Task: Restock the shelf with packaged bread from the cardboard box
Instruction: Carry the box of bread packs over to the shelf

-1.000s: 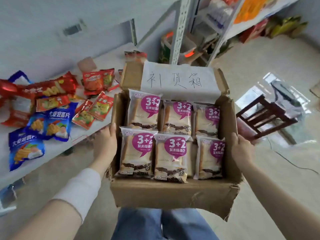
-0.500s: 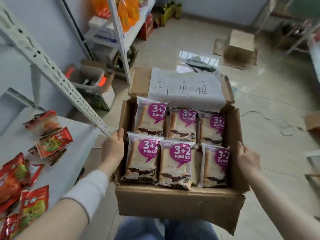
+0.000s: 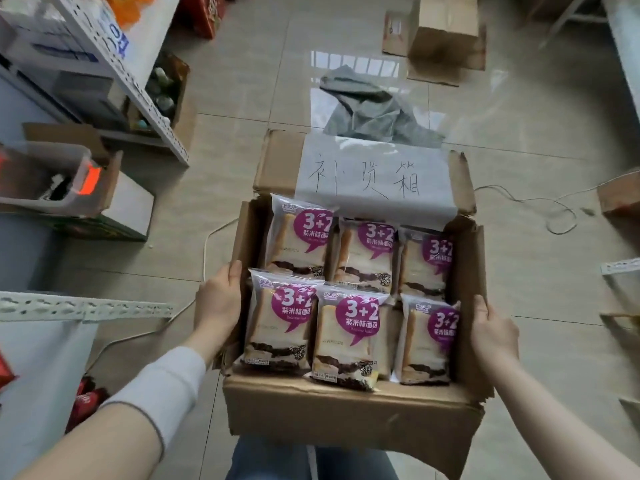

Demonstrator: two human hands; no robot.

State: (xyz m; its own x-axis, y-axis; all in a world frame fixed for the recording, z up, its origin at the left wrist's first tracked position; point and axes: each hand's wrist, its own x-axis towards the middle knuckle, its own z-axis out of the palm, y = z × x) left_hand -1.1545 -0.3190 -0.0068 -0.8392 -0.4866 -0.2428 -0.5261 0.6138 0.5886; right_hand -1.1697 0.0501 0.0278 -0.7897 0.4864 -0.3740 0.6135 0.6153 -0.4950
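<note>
An open cardboard box (image 3: 346,407) is carried in front of me above the tiled floor. It holds several packs of bread (image 3: 346,337) with purple "3+2" labels, lying in two rows. A white paper with handwriting is taped to its far flap (image 3: 374,178). My left hand (image 3: 218,299) grips the left wall of the box, thumb over the rim. My right hand (image 3: 495,334) grips the right wall the same way. The corner of a white shelf (image 3: 45,344) shows at the lower left.
A metal rack (image 3: 114,60) with goods stands at the upper left, with a crate in a carton (image 3: 69,181) below it. A grey cloth (image 3: 374,109) and a closed carton (image 3: 446,32) lie on the floor ahead. A thin cable (image 3: 540,206) runs at the right.
The view has swung right, away from the white shelf with snack packs, toward the open floor. Both hands keep their hold on the box, and the bread has not shifted.
</note>
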